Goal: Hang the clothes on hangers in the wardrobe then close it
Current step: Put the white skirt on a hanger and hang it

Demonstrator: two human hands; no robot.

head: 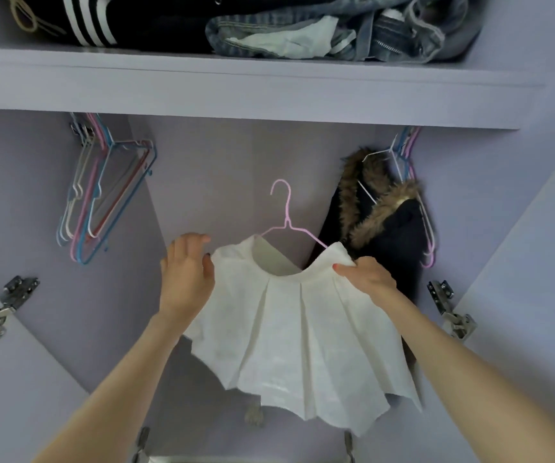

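A white pleated skirt (299, 332) on a pink hanger (287, 217) is held before the open wardrobe (236, 91), its waistband pinched by the right hand (366, 274); the left hand (187, 269) is pressed open-fingered against its left edge.

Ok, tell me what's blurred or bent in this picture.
Head view: the wide lens bows the shelf and splays the wardrobe walls; soft, even light, no glare; the white skirt and both forearms blur toward the bottom edge; the pink hanger stays crisp.
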